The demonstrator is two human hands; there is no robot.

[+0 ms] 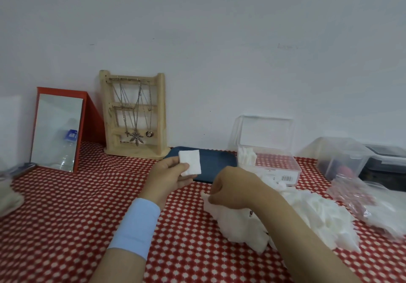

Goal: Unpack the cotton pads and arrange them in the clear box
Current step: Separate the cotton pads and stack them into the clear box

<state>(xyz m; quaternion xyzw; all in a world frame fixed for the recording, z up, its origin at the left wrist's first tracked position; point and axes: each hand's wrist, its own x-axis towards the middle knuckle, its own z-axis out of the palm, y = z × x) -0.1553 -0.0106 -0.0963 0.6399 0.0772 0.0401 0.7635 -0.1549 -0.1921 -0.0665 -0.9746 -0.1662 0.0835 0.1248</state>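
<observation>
Fingers (174, 161) of the left hand (169, 178) pinch one square cotton pad (190, 162) at frame centre. The right hand (232, 188), fingers curled, pinches the edge of the pad pile (239, 225) at lower right. The clear box (276, 164) stands open on the bench (66, 216), centre right.

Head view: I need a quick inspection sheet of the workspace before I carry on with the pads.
Surface: red tablecloth with a white pattern, slightly wrinkled.
Job's things: clear box, lid up, a few pads standing at its left end; pile of pads loose in front of it; crumpled plastic bag to the right.
Clutter: red-framed mirror, wooden jewellery stand hung with necklaces, dark blue tray, clear containers at far right.
Grips: left grip pinches one cotton pad in front of the tray; right grip is curled on the pile's left edge, seemingly pinching a pad.
Cables: nothing seen.
Surroundings: plain white wall behind.
</observation>
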